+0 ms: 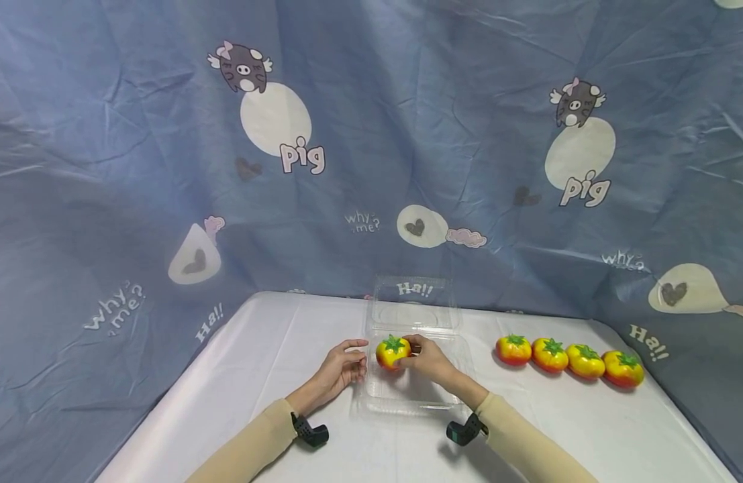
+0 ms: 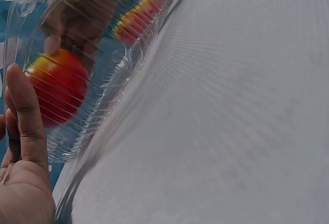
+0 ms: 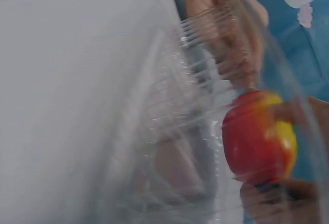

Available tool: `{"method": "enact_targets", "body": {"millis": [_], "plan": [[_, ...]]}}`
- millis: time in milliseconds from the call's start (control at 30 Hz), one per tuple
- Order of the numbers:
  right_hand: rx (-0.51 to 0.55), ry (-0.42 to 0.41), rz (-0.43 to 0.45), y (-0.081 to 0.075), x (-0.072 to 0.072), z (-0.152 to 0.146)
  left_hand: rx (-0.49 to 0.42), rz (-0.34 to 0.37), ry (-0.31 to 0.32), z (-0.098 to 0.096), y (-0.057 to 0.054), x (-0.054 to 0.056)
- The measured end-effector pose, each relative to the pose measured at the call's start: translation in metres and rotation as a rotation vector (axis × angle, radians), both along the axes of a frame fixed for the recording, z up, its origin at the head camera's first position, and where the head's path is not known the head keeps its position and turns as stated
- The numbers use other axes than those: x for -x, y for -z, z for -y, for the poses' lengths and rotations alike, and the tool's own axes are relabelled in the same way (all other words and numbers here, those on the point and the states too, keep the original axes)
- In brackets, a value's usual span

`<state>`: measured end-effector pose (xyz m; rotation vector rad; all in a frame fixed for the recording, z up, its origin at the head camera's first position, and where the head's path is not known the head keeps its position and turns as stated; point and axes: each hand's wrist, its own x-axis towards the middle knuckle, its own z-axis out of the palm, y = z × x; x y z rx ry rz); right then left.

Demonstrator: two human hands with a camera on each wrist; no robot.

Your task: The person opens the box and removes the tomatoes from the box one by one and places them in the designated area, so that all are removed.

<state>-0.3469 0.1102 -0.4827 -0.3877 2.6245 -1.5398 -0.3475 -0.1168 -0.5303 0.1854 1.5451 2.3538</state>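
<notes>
One tomato [image 1: 392, 352] in clear clamshell [image 1: 407, 392], right hand [image 1: 428, 359] gripping

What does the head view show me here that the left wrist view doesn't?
Only the head view shows the whole layout: the open lid standing up at the back, four tomatoes in a row on the white table to the right, and the right hand gripping the fifth tomato. Only the left wrist view shows the ribbed wall of the clear container close up, with the left hand at its side. Both show that tomato inside the container, the left hand and the table.
</notes>
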Motion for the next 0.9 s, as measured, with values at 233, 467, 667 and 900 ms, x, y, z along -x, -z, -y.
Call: {"method": "enact_targets", "body": {"millis": [233,467,667,900], "plan": [[0.017,0.023,0.019,-0.004,0.001,-0.004,-0.009,0.007,0.003,0.001,-0.001,0.000],[0.018,0.005,0.032,-0.008,-0.003,-0.005,-0.019,-0.004,0.018,0.002,-0.001,0.000],[0.009,-0.041,0.047,-0.008,-0.004,-0.009,-0.016,0.003,0.019,0.001,-0.002,-0.001],[0.034,-0.163,0.027,-0.014,-0.010,-0.017,0.009,0.000,0.010,0.001,-0.001,-0.001]]}}
